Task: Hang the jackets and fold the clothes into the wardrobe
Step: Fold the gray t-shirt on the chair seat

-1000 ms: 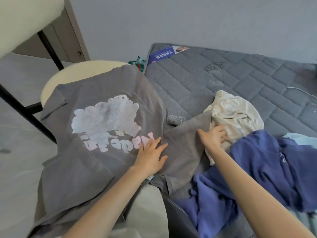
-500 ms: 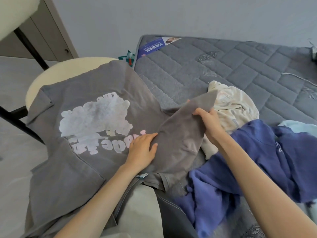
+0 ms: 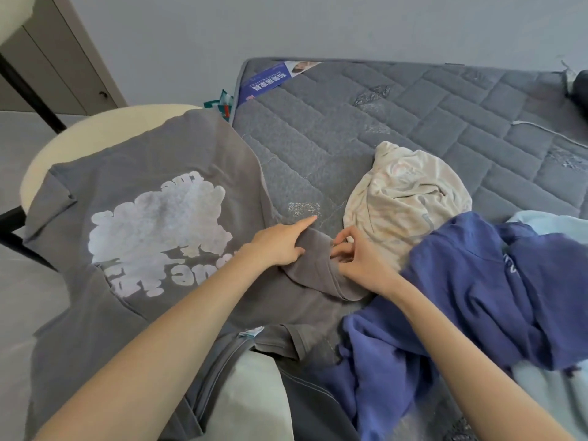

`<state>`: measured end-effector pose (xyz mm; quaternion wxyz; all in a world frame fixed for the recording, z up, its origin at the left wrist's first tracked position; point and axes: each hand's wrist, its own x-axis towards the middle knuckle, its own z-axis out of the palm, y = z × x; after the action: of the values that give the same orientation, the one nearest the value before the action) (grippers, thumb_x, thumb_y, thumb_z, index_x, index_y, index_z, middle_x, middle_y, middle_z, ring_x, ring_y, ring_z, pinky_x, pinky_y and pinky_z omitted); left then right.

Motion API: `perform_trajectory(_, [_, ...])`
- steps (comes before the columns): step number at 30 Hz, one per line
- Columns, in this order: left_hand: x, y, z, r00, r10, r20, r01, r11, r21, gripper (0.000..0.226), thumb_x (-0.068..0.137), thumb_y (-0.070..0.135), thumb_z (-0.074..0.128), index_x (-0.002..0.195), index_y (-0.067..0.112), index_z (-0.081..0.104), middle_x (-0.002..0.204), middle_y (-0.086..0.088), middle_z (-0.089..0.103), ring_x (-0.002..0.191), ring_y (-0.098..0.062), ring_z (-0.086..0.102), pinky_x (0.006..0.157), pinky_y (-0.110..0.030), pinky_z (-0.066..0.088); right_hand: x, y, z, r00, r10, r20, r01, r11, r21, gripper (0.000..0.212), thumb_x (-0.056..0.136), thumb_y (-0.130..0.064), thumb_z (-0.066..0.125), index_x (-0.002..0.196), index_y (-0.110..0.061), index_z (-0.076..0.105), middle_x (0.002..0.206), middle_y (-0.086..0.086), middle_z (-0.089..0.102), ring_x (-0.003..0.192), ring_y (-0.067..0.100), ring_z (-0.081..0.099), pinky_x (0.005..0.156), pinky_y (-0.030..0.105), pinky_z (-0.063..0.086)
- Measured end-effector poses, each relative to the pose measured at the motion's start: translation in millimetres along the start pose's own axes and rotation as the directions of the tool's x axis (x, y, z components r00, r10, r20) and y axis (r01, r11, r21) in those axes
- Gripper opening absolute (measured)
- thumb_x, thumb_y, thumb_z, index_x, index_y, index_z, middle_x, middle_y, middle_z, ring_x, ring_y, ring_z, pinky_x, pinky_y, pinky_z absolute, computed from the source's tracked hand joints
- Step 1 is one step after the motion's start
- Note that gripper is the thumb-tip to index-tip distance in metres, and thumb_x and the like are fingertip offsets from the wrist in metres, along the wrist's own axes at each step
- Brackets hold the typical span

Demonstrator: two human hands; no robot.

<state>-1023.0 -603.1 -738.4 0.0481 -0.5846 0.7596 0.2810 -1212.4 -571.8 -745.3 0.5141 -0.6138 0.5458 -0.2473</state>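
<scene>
Writing: gray T-shirt [image 3: 152, 173] has a big white cloud print [image 3: 156, 224] with pale bubble letters under it. The letters are upside down and part covered by the forearm, so only something like "ue" reads. Small light-blue neck tag [image 3: 251, 331] at the collar, text too small. Blue label [image 3: 267, 81] on the mattress [image 3: 397, 116] corner carries white Chinese characters, inverted, not legible.

Counts: four garments – the gray T-shirt, one cream garment [image 3: 407, 192] bunched up, one blue-violet garment [image 3: 477, 281] crumpled, and one pale blue garment [image 3: 541, 219] peeking out at the right edge. Two hands. One white cable [image 3: 541, 128] on the mattress.

Position: the T-shirt is spread print-up, body over the round cream seat [image 3: 105, 132] and its right side on the mattress edge. Its sleeve [image 3: 315, 265] is folded inward and lies on the mattress beside the cream garment.

Grip: right hand [image 3: 359, 265] has fingers curled, pinching the sleeve's edge. Left hand [image 3: 276, 246] sits on the shirt at the fold with the index finger straight, the other fingers tucked, and the thumb against the sleeve cloth – whether it actually pinches the fabric I cannot tell. The hands are close together, with the sleeve between them.
</scene>
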Motion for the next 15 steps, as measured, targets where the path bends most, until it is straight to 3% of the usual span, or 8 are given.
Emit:
perform_trajectory(2, [12.3, 7.3, -8.2, 0.993, 0.003, 0.115, -0.015, 0.994, 0.106, 0.057, 0.094, 0.030, 0.054, 0.145, 0.031, 0.028, 0.123, -0.008, 0.058, 0.109, -0.028, 0.056, 0.084, -0.036, 0.046, -0.9, -1.4, -2.0, 0.998, -0.046, -0.035, 0.046, 0.999, 0.003, 0.042, 0.075, 0.022, 0.048, 0.088, -0.017, 0.036, 0.082, 0.004, 0.068, 0.056, -0.004, 0.053, 0.061, 0.010, 0.041])
perform_trajectory(5, [19.5, 5.2, -13.0, 0.988, 0.054, 0.142, -0.046, 0.997, -0.060, 0.014, 0.091, 0.021, 0.057, 0.100, 0.021, 0.046, 0.095, -0.003, 0.063, 0.072, -0.018, 0.064, 0.071, -0.030, 0.048, -0.9, -3.0, -4.9, 0.996, -0.083, -0.034, 0.083, 0.996, 0.016, 0.039, 0.077, 0.018, 0.053, 0.084, -0.017, 0.036, 0.077, -0.004, 0.070, 0.048, 0.000, 0.041, 0.056, 0.011, 0.038])
perform_trajectory(7, [13.9, -6.7, -17.0, 0.995, 0.087, 0.043, -0.070, 0.954, -0.291, 0.020, 0.089, 0.012, 0.058, 0.085, 0.020, 0.040, 0.074, 0.002, 0.060, 0.058, -0.012, 0.060, 0.063, -0.026, 0.047, -1.3, -6.3, -6.7, 0.991, -0.111, -0.073, 0.113, 0.993, 0.022, 0.036, 0.079, 0.017, 0.054, 0.084, -0.016, 0.041, 0.076, -0.001, 0.070, 0.053, 0.009, 0.041, 0.054, 0.016, 0.034])
perform_trajectory(9, [0.8, -24.8, -27.1, 0.989, 0.107, -0.104, -0.142, 0.882, -0.450, 0.029, 0.083, -0.004, 0.054, 0.076, 0.019, 0.038, 0.068, 0.004, 0.052, 0.061, -0.013, 0.052, 0.063, -0.028, 0.043, -1.5, -13.3, -9.9, 0.983, -0.143, -0.117, 0.150, 0.988, 0.046, 0.034, 0.079, 0.019, 0.051, 0.086, -0.013, 0.050, 0.078, 0.007, 0.067, 0.055, 0.010, 0.046, 0.052, 0.013, 0.031])
perform_trajectory(11, [-16.9, -49.3, -40.0, 0.961, 0.117, -0.250, -0.222, 0.866, -0.449, 0.039, 0.071, -0.017, 0.043, 0.069, 0.021, 0.036, 0.068, 0.003, 0.042, 0.065, -0.014, 0.037, 0.062, -0.030, 0.032, -1.4, -24.4, -11.6, 0.979, -0.183, -0.093, 0.190, 0.979, 0.078, 0.035, 0.080, 0.019, 0.052, 0.086, -0.014, 0.060, 0.083, 0.010, 0.065, 0.056, 0.005, 0.050, 0.057, 0.014, 0.034])
perform_trajectory(12, [-25.0, -63.9, -45.1, 0.951, 0.099, -0.293, -0.225, 0.872, -0.435, 0.041, 0.068, -0.019, 0.041, 0.066, 0.021, 0.036, 0.067, 0.003, 0.041, 0.066, -0.013, 0.034, 0.063, -0.029, 0.030, -1.9, -31.2, -10.2, 0.980, -0.195, -0.047, 0.198, 0.976, 0.088, 0.033, 0.082, 0.016, 0.056, 0.084, -0.016, 0.063, 0.081, 0.008, 0.064, 0.060, 0.014, 0.049, 0.060, 0.021, 0.036])
perform_trajectory(13, [-33.5, -78.6, -48.9, 0.947, 0.049, -0.318, -0.191, 0.880, -0.434, 0.040, 0.069, -0.019, 0.042, 0.065, 0.021, 0.040, 0.068, 0.001, 0.045, 0.068, -0.014, 0.037, 0.064, -0.029, 0.032, -2.6, -37.7, -6.8, 0.980, -0.198, 0.016, 0.196, 0.977, 0.086, 0.029, 0.083, 0.011, 0.060, 0.081, -0.017, 0.065, 0.076, 0.004, 0.063, 0.063, 0.019, 0.045, 0.062, 0.027, 0.034])
perform_trajectory(15, [-49.8, -104.0, -52.0, 0.939, -0.150, -0.308, -0.025, 0.866, -0.499, 0.035, 0.078, -0.016, 0.044, 0.069, 0.017, 0.051, 0.079, -0.006, 0.057, 0.075, -0.016, 0.049, 0.071, -0.029, 0.039, -3.3, -47.2, 6.0, 0.965, -0.182, 0.188, 0.201, 0.975, -0.090, 0.020, 0.081, 0.002, 0.065, 0.075, -0.016, 0.064, 0.062, -0.011, 0.056, 0.059, 0.010, 0.044, 0.058, 0.021, 0.034])
